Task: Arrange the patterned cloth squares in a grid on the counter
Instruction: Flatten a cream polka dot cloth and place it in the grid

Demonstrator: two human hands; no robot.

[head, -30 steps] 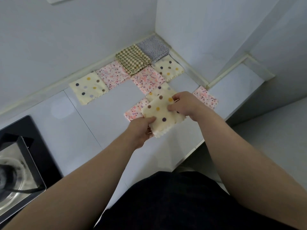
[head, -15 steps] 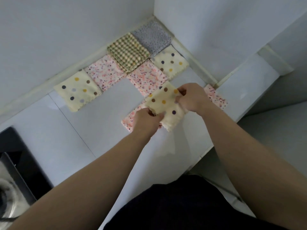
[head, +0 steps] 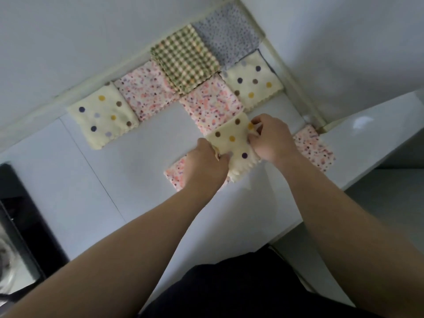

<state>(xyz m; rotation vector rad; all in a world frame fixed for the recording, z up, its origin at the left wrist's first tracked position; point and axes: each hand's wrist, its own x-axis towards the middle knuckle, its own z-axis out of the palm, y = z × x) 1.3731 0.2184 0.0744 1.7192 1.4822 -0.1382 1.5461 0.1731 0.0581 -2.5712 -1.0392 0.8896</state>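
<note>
Walls point(head: 68, 31) corner a white counter point(head: 142, 180) where left hand point(head: 206, 164) and right hand point(head: 273, 138) pinch dotted square point(head: 234, 141).

Black stove top point(head: 29, 226) at lower left; blurred shiny pot point(head: 8, 258) on it, cut by frame edge. White walls point(head: 68, 42) meet in corner at top; cream sealant strip point(head: 110, 73) along base. Dark garment point(head: 241, 292) at bottom centre. Grey floor point(head: 390, 193) at right.

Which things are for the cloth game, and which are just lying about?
For the job: held cream dotted cloth square; left hand; right hand; green checked cloth square; grey dotted cloth square; pink speckled cloth squares; white counter.
Just lying about: black stove top.
</note>
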